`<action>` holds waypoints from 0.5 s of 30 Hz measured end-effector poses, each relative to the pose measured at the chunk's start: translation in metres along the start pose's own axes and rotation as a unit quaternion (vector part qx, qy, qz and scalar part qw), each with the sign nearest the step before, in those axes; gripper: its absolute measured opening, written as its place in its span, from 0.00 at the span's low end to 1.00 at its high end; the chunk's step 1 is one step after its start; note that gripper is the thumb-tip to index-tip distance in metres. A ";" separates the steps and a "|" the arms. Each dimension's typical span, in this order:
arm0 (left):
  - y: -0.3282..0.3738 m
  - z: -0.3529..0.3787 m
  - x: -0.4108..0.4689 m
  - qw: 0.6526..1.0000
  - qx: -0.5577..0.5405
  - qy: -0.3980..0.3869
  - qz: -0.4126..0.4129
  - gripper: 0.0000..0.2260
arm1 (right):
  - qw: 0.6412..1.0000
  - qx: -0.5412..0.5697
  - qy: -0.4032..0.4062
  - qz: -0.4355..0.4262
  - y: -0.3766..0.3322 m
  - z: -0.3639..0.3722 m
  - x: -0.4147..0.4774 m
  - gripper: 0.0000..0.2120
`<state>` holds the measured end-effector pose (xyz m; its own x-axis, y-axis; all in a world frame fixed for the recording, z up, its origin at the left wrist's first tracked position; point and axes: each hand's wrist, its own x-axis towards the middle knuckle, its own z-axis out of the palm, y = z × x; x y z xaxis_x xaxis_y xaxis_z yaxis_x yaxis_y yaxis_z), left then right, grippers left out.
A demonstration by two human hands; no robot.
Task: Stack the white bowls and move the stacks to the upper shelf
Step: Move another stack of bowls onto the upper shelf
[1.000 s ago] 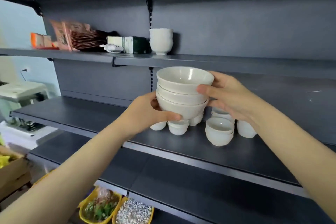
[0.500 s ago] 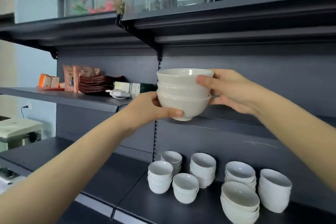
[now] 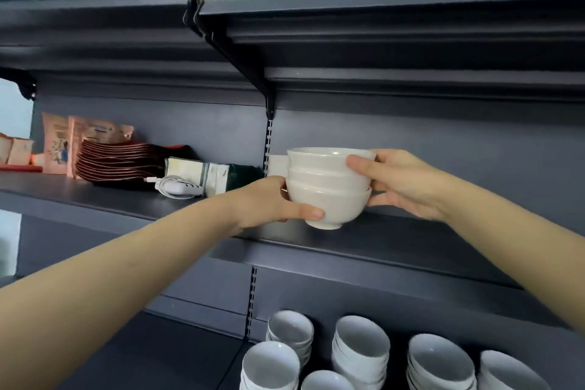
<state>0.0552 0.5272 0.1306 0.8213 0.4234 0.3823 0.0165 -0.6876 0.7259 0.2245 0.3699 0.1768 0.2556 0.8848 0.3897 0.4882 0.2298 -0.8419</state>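
Both hands are holding a stack of three white bowls at the upper shelf, its foot at the shelf's near edge. The left hand is clamping its left side, the right hand its right. More bowl stacks are sitting on the lower shelf.

No text can be read: the print on the packets and the green-and-white boxes on the upper shelf is too blurred.
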 end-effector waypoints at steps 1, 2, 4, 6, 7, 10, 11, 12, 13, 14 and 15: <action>-0.008 -0.006 0.009 1.000 -0.004 -0.019 0.001 0.31 | 1.000 -0.004 0.004 0.007 0.004 0.003 0.008 0.25; -0.015 -0.010 0.018 0.999 -0.008 -0.040 0.001 0.33 | 1.000 -0.008 0.011 0.014 0.008 0.005 0.015 0.25; -0.029 -0.017 0.034 0.997 -0.013 -0.078 0.002 0.32 | 0.999 -0.018 0.026 0.027 0.015 0.009 0.026 0.27; -0.043 -0.020 0.048 0.994 -0.015 -0.104 0.002 0.27 | 0.998 -0.030 0.036 0.037 0.022 0.012 0.036 0.28; -0.049 -0.022 0.054 0.994 -0.010 -0.110 0.002 0.26 | 0.998 -0.033 0.040 0.040 0.025 0.014 0.041 0.28; -0.063 -0.027 0.071 0.991 -0.006 -0.135 0.005 0.24 | 0.996 -0.029 0.061 0.051 0.035 0.018 0.053 0.30; -0.065 -0.030 0.076 0.989 -0.006 -0.145 0.006 0.23 | 0.996 -0.026 0.070 0.053 0.038 0.019 0.057 0.30; -0.067 -0.031 0.081 0.988 -0.006 -0.153 0.008 0.22 | 0.995 -0.022 0.080 0.054 0.041 0.020 0.059 0.30; -0.068 -0.032 0.086 0.987 -0.005 -0.160 0.011 0.23 | 0.994 -0.019 0.088 0.054 0.044 0.020 0.061 0.30; -0.070 -0.031 0.091 0.986 -0.006 -0.164 0.013 0.23 | 0.994 -0.018 0.094 0.056 0.046 0.019 0.063 0.30; -0.071 -0.030 0.095 0.986 -0.009 -0.168 0.014 0.24 | 0.993 -0.018 0.098 0.059 0.047 0.017 0.065 0.31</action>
<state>0.1151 0.6335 0.1324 0.9641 0.1826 0.1929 -0.0162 -0.6845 0.7289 0.2499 0.4454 0.1563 0.4687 0.8079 0.3573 0.4739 0.1114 -0.8735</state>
